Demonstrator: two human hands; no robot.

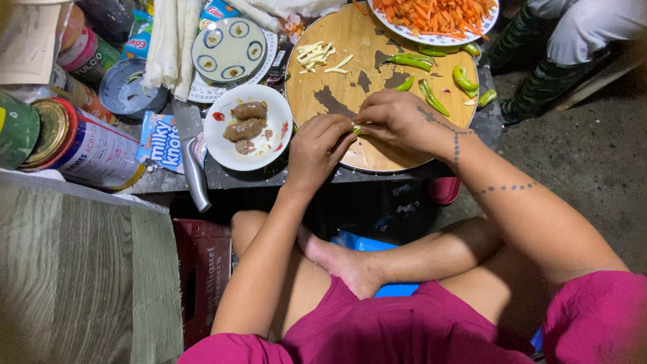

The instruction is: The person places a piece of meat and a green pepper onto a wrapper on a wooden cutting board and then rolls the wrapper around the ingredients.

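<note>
My left hand (317,149) and my right hand (394,120) meet at the near edge of a round wooden cutting board (350,54). Between their fingertips they pinch a small green chili (356,129), mostly hidden by the fingers. More green chilies (412,62) lie loose on the board's right half, one of them (464,79) near the edge. A small heap of pale julienned strips (317,55) sits at the board's top left.
A white bowl with brown sausages (247,125) stands left of the board, a knife (192,152) beside it. A plate of shredded carrot (435,17) is at the back, patterned saucers (229,48) and cans (84,145) at left. Another person's legs (573,40) are at top right.
</note>
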